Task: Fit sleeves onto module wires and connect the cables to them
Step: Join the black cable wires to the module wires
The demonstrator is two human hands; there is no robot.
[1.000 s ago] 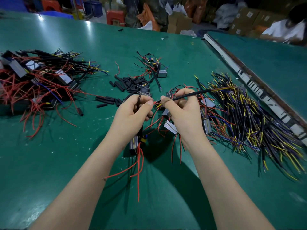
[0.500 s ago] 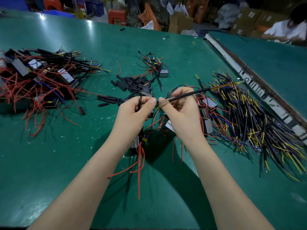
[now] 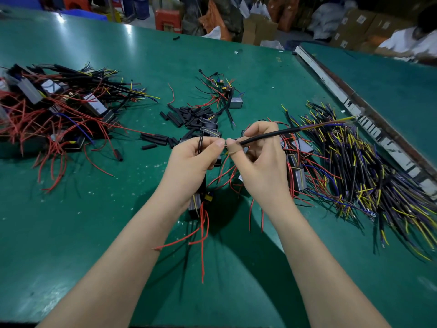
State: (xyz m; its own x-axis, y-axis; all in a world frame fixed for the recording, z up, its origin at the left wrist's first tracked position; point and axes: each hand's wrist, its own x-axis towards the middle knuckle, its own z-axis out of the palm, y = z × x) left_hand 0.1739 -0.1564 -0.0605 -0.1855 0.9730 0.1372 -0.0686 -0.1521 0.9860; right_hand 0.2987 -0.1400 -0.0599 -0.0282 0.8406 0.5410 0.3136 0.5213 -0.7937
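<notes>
My left hand (image 3: pixel 191 159) pinches thin dark wires of a small grey module (image 3: pixel 195 203) that hangs below it, red wires trailing down toward me. My right hand (image 3: pixel 257 157) pinches a black cable (image 3: pixel 281 132) whose yellow and purple ends point up to the right. The thumbs of both hands meet at the cable's near end. Short black sleeves (image 3: pixel 189 117) lie in a heap beyond my hands. What the fingertips hold at the joint is hidden.
A pile of modules with red wires (image 3: pixel 54 110) lies far left. A large bundle of black, yellow and purple cables (image 3: pixel 369 166) fills the right. More grey modules (image 3: pixel 299 178) sit by my right wrist. A metal rail (image 3: pixel 354 110) divides the green table. A person in white sits far right.
Both hands have stayed together at the cable's near end. The cable's free end has swung slightly upward to the right. The module still hangs under my left hand.
</notes>
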